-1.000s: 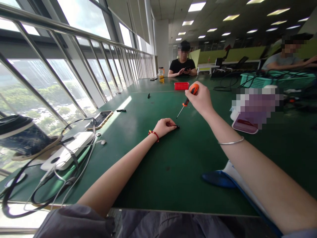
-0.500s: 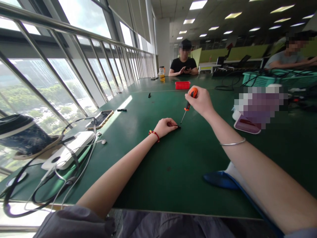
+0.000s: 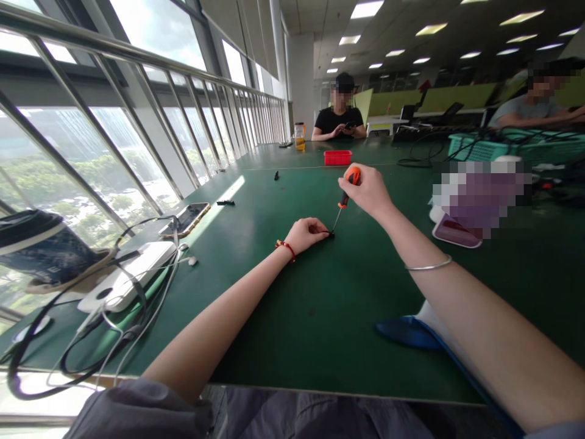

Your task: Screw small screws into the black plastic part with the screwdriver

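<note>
My right hand [image 3: 367, 190] is closed around the orange and black handle of a screwdriver [image 3: 342, 198]. The tool leans a little, its thin metal shaft running down to a small black part [image 3: 331, 233] on the green table [image 3: 292, 305]. With fingertips pinched together, my left hand [image 3: 307, 236] holds that small part against the tabletop. The screwdriver's tip meets the part or lies just above it; I cannot tell which. The part is too small and too covered by fingers for its kind to show.
Beyond my hands stands a red tray [image 3: 337, 158]. Small black pieces [image 3: 225, 202] lie to the left, near a phone [image 3: 185, 220] and a white power bank [image 3: 128, 277] with tangled cables. A blue object [image 3: 406, 332] lies by my right forearm. A person [image 3: 339, 119] sits opposite.
My right hand and the screwdriver handle have shifted slightly left and down, and the handle has turned a little. My left hand stays in place on the small black part.
</note>
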Demonstrator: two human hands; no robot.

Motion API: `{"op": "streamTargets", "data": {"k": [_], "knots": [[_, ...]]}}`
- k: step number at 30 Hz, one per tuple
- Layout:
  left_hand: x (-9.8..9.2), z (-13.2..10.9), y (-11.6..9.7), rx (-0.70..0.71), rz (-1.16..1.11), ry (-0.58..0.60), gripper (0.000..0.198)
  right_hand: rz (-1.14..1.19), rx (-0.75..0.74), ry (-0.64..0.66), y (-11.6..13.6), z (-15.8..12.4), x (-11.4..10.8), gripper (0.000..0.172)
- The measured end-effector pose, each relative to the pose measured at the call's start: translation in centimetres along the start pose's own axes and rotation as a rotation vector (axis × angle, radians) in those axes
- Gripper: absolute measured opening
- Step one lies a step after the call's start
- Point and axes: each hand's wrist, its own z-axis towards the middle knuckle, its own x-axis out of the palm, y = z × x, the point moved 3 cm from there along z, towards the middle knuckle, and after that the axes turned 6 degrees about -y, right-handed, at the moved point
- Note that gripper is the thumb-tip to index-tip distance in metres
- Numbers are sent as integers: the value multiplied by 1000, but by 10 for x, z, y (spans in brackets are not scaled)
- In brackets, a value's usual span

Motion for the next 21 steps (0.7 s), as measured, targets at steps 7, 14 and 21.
{"op": "streamTargets", "data": {"k": [7,14,21], "knots": [[0,-1,-1,7,-4,4,17,26,-2,-22,-3,1,1,20],[0,0,1,-2,-22,12,16,71,-8,-21,1,0,-4,41],[0,0,1,-6,-29,12,15,-7,-32,128,13,5,-15,12]]}}
